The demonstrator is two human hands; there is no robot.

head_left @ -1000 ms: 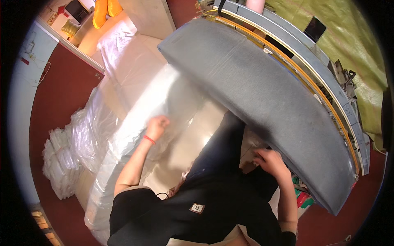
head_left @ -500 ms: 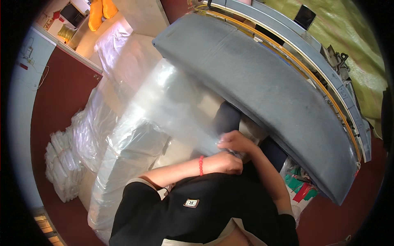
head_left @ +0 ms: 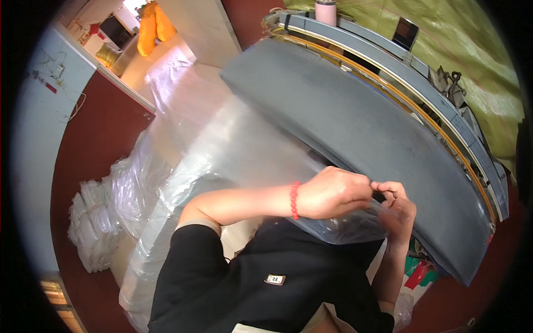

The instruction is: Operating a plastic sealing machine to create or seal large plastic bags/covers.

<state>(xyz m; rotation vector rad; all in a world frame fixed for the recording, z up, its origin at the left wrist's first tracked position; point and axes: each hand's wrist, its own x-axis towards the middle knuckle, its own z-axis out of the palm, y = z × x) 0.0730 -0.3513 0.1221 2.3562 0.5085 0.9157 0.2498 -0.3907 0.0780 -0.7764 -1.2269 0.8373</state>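
1. The left hand (head_left: 333, 193) reaches across the body from the left, forearm level, fingers curled nearly closed and pinching the edge of a clear plastic bag (head_left: 344, 225); a red bead bracelet (head_left: 293, 200) sits on the wrist.
2. The right hand (head_left: 397, 208) comes up from below, forearm steep, fingertips bent in and meeting the left hand's at the same plastic edge.
3. The bag hangs below and between the two hands, in front of the chest, just beside the near edge of the grey table (head_left: 361, 127).
4. The bag is see-through and crumpled, so its outline, its opening and its long axis cannot be told; the right palm is hidden behind it.
5. Left of the arms lies a long stack of plastic-wrapped sheets (head_left: 183, 166), running away from the person toward the upper left.
6. Further left, white bundles (head_left: 91, 227) lie on the red floor (head_left: 94, 139).
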